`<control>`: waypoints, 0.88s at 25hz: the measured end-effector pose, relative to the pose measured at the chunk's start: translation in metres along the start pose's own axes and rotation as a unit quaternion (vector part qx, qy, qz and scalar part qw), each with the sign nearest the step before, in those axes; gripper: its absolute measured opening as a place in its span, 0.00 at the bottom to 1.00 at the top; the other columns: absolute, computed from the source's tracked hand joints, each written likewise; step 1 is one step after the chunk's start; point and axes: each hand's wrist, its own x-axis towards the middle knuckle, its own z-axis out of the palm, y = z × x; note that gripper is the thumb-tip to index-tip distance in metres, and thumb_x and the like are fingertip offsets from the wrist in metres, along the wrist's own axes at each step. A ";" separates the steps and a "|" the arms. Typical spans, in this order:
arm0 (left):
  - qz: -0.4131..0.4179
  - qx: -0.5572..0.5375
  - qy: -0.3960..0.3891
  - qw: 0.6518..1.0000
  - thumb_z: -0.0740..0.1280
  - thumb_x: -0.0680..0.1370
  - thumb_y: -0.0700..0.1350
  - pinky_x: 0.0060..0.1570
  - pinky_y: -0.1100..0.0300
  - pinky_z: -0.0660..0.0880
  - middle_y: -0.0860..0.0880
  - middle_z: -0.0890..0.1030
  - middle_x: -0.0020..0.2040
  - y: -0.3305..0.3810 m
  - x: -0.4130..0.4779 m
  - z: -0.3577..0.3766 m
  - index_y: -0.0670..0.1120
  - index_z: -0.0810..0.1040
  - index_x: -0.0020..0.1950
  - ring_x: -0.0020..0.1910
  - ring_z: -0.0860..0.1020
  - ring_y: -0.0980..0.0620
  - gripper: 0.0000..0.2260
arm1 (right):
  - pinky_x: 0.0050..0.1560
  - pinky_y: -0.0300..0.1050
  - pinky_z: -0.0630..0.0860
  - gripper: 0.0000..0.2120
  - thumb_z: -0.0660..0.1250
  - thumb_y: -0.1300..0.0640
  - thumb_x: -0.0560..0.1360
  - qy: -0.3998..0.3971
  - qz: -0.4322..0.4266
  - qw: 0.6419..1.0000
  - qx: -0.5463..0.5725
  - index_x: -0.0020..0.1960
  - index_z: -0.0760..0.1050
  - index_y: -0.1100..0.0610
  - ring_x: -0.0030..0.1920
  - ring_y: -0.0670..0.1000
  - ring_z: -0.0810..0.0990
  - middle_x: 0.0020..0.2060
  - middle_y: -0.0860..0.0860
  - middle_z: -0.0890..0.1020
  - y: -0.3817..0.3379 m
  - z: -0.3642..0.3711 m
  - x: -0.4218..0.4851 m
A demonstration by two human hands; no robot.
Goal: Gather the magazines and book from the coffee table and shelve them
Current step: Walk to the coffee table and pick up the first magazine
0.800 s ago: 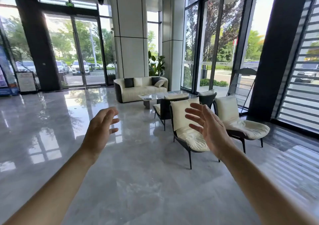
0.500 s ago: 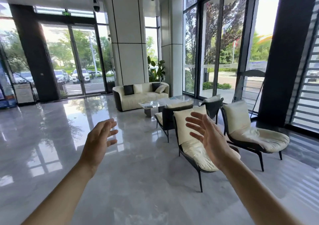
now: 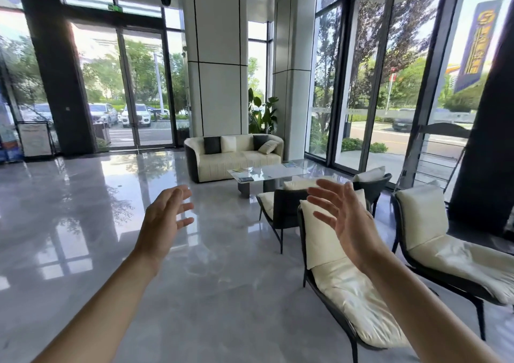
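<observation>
A glass-topped coffee table (image 3: pixel 274 172) stands in front of a cream sofa, well ahead of me. Flat printed items lie on it: one magazine (image 3: pixel 246 179) at the near left corner, another (image 3: pixel 239 171) behind it, and one (image 3: pixel 289 164) at the far right edge. Which of them is the book I cannot tell. A black ladder-style rack (image 3: pixel 439 156) leans by the right windows. My left hand (image 3: pixel 164 223) and my right hand (image 3: pixel 345 220) are raised in front of me, palms facing each other, fingers spread, holding nothing.
Black-framed chairs with cream cushions stand between me and the table: one (image 3: pixel 342 279) right under my right hand, one (image 3: pixel 456 251) further right, one (image 3: pixel 281 209) backing onto the table. A cream sofa (image 3: pixel 236 155), a white pillar (image 3: pixel 219 56) and polished grey floor (image 3: pixel 83 209) on the left.
I have walked closer to the seating area and the view has tilted up. The chairs and table look larger and lower. Both hands stay raised and empty.
</observation>
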 end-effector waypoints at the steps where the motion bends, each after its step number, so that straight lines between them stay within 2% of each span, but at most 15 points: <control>1: 0.000 -0.003 0.002 1.000 0.56 0.84 0.50 0.63 0.41 0.76 0.43 0.78 0.66 -0.015 0.037 0.000 0.45 0.74 0.66 0.64 0.78 0.42 0.15 | 0.72 0.63 0.71 0.35 0.53 0.31 0.74 0.002 0.005 1.000 0.000 0.69 0.76 0.54 0.66 0.53 0.81 0.64 0.54 0.84 0.015 0.008 0.035; 5: 0.003 -0.017 0.013 1.000 0.56 0.84 0.49 0.62 0.40 0.76 0.43 0.78 0.66 -0.075 0.169 0.002 0.47 0.75 0.63 0.63 0.78 0.42 0.13 | 0.68 0.56 0.75 0.45 0.62 0.21 0.64 0.001 0.012 1.000 0.003 0.69 0.76 0.53 0.64 0.51 0.82 0.63 0.52 0.85 0.071 0.037 0.163; 8: -0.020 -0.021 0.007 1.000 0.57 0.84 0.48 0.62 0.40 0.76 0.42 0.79 0.66 -0.120 0.262 0.015 0.49 0.77 0.60 0.63 0.79 0.41 0.11 | 0.63 0.51 0.76 0.50 0.65 0.19 0.58 -0.004 0.014 1.000 -0.015 0.68 0.76 0.52 0.63 0.49 0.83 0.63 0.51 0.85 0.113 0.051 0.253; 11: -0.033 -0.025 -0.010 0.999 0.58 0.84 0.49 0.62 0.39 0.75 0.43 0.80 0.64 -0.173 0.357 0.039 0.50 0.78 0.57 0.63 0.79 0.42 0.10 | 0.62 0.54 0.78 0.51 0.66 0.19 0.58 0.002 0.015 1.000 -0.003 0.70 0.75 0.53 0.62 0.51 0.84 0.63 0.53 0.84 0.166 0.054 0.348; 15: -0.052 -0.054 -0.029 0.997 0.60 0.77 0.58 0.62 0.41 0.76 0.47 0.82 0.62 -0.250 0.483 0.079 0.49 0.79 0.57 0.62 0.80 0.44 0.17 | 0.63 0.58 0.78 0.47 0.64 0.22 0.63 0.019 0.011 1.000 0.013 0.70 0.74 0.53 0.62 0.54 0.84 0.63 0.54 0.84 0.250 0.050 0.479; 20: -0.076 -0.068 -0.021 0.995 0.64 0.71 0.64 0.58 0.43 0.78 0.47 0.82 0.61 -0.331 0.667 0.138 0.48 0.79 0.58 0.61 0.80 0.43 0.25 | 0.62 0.56 0.78 0.47 0.66 0.21 0.61 0.028 0.028 0.999 0.023 0.68 0.75 0.52 0.63 0.55 0.83 0.62 0.54 0.85 0.333 0.042 0.679; 22: -0.072 -0.073 -0.021 0.995 0.63 0.71 0.64 0.59 0.42 0.77 0.47 0.82 0.60 -0.348 0.726 0.151 0.49 0.79 0.58 0.61 0.81 0.45 0.24 | 0.63 0.57 0.78 0.47 0.67 0.21 0.60 0.018 0.035 0.999 0.022 0.68 0.76 0.52 0.64 0.55 0.82 0.62 0.54 0.84 0.350 0.044 0.740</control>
